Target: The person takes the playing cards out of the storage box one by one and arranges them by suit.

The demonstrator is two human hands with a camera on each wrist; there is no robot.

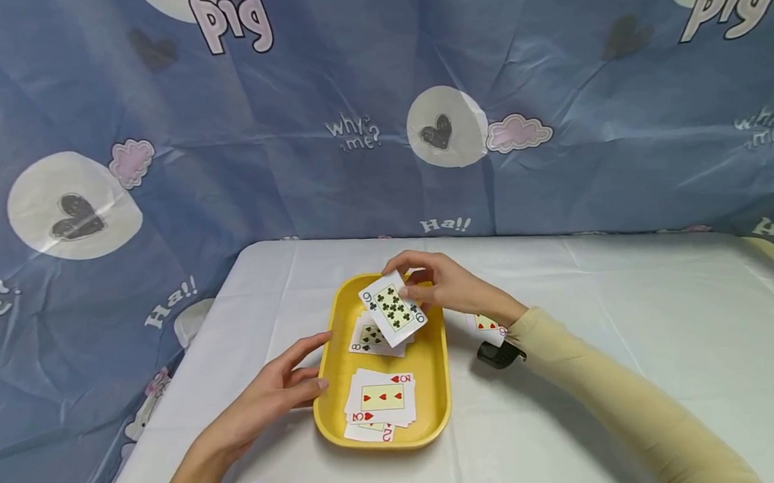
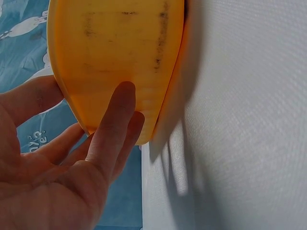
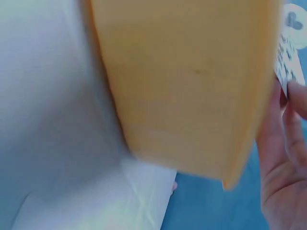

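My right hand [image 1: 451,285] pinches a clubs playing card [image 1: 393,310], face up and tilted, over the far end of a yellow tray [image 1: 437,385]. Partly under that card in the head view lies a small pile with an eight of spades [image 1: 369,339]. Nearer me in the tray, a three of hearts [image 1: 382,397] tops a second pile. My left hand [image 1: 264,405] has its fingers spread at the tray's left side; in the left wrist view its fingertips meet the yellow wall [image 2: 120,43]. The right wrist view catches the held card [image 3: 289,62] edge-on beyond the tray.
On the white table [image 1: 597,362], right of the tray, a hearts card [image 1: 486,329] is partly covered by my right wrist. A black wrist device [image 1: 500,354] hangs under that wrist. A blue printed cloth [image 1: 358,185] rises behind the table.
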